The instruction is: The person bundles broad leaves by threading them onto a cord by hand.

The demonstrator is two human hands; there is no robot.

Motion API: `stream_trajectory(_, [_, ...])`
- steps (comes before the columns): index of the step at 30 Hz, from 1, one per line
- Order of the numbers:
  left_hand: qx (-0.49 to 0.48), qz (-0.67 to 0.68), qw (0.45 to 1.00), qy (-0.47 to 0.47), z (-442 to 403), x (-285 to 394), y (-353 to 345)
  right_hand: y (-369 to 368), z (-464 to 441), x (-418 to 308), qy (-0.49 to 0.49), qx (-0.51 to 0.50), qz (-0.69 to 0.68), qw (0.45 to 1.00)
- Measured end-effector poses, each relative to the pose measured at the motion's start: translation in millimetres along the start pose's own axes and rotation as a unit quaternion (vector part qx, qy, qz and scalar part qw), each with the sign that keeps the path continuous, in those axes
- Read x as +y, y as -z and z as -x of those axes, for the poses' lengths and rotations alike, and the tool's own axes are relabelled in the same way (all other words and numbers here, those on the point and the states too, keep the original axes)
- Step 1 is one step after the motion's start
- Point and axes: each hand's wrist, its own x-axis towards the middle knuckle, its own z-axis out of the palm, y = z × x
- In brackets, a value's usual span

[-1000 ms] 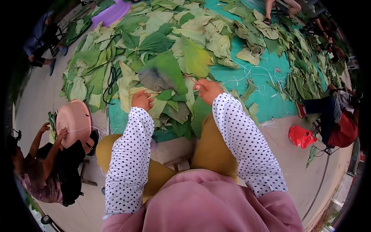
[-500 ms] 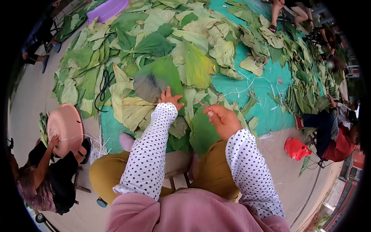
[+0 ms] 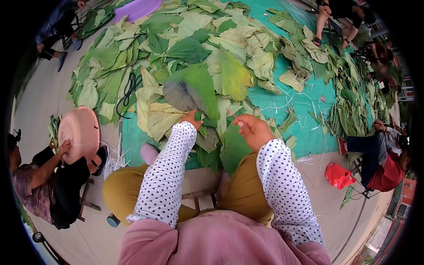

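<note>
At centre, reaches left hand [image 3: 191, 118] with unclear grip to grey-green leaf [image 3: 198, 86], pinches red strip [image 3: 232, 114] in right hand [image 3: 256, 132], likely needing sure hold.

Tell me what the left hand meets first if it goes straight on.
The left hand would probably meet the dark-patched leaf first; depth is unclear, so they may be touching.

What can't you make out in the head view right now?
All in the head view:
- Left hand: fingertips hidden by leaves; grip unclear.
- Thin red item in the right hand: too small to identify.
- Purple tub: cut off by top edge.
- Red bag: contents hidden by its folds.
</note>
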Motion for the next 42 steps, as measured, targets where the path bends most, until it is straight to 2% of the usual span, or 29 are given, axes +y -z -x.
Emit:
stream_trajectory(3, [0.01, 0.057, 0.998, -0.025, -9.4, -1.9, -14.9, 3.9, 10.7, -1.1, 0.0, -0.008, -0.011, 1.0])
stream_trajectory(5, [-0.011, 0.046, 0.999, -0.005, -6.9, 8.4, -12.2, 2.4, 8.9, -4.0, -0.019, -0.008, -0.007, 1.0])
stream_trajectory(7, [-0.06, 0.046, 0.997, 0.028, -12.9, 19.6, -7.6, -2.1, 3.9, 8.5, 0.02, -0.011, -0.032, 0.999])
stream_trajectory(8, [-0.09, -0.007, 0.995, 0.05, -2.4, 34.7, 5.4, -1.1, 3.1, 2.0, 0.0, -0.014, -0.033, 0.999])
stream_trajectory(9, [-0.092, -0.091, 0.991, 0.017, 7.5, 42.5, 12.5, 0.3, 1.2, -0.8, -0.001, -0.012, -0.019, 1.0])
stream_trajectory(11, [-0.09, -0.172, 0.981, 0.004, 18.5, 50.4, 20.1, -1.4, -5.0, 2.3, 0.003, -0.02, -0.004, 1.0])
stream_trajectory(15, [-0.099, -0.205, 0.972, -0.054, 17.0, 26.9, 14.6, -4.2, -11.1, 9.7, 0.025, -0.022, -0.007, 0.999])
stream_trajectory(18, [-0.057, -0.2, 0.973, -0.101, 3.7, 4.6, -0.3, -4.2, -11.0, 7.3, -0.015, -0.041, -0.026, 0.999])
stream_trajectory(21, [-0.087, -0.21, 0.97, -0.088, 3.9, -9.2, -7.7, -2.9, -10.3, 8.9, 0.015, -0.037, -0.002, 0.999])
stream_trajectory(23, [-0.073, -0.194, 0.975, -0.082, 40.9, -3.6, 14.2, 0.2, -6.5, 4.2, 0.007, -0.037, 0.004, 0.999])
stream_trajectory(26, [-0.038, -0.229, 0.968, -0.097, 61.8, -20.2, 4.7, -1.1, -0.3, 9.6, -0.003, -0.016, -0.009, 1.0])
stream_trajectory(31, [-0.022, -0.218, 0.972, -0.088, 94.8, -51.0, 7.5, -3.5, 0.3, 18.6, 0.032, -0.017, 0.012, 0.999])
stream_trajectory(33, [-0.052, -0.218, 0.974, -0.029, 115.7, -56.3, 17.9, -2.0, 5.0, 15.9, 0.053, -0.015, 0.028, 0.998])
stream_trajectory(37, [-0.059, -0.248, 0.967, -0.012, 138.6, -68.8, 35.4, -0.8, 2.3, 14.7, 0.045, -0.025, 0.033, 0.998])
stream_trajectory(39, [-0.06, -0.266, 0.962, 0.012, 173.8, -53.3, 60.8, -6.3, 0.8, 20.6, 0.037, -0.02, 0.03, 0.999])
stream_trajectory(40, [-0.032, -0.27, 0.962, 0.016, 192.1, -44.3, 70.1, -6.4, -0.2, 22.5, 0.038, -0.021, 0.023, 0.999])
stream_trajectory(42, [-0.058, -0.274, 0.96, 0.018, 177.1, -82.9, 63.3, -3.0, 2.8, 16.5, 0.038, -0.023, 0.02, 0.999])
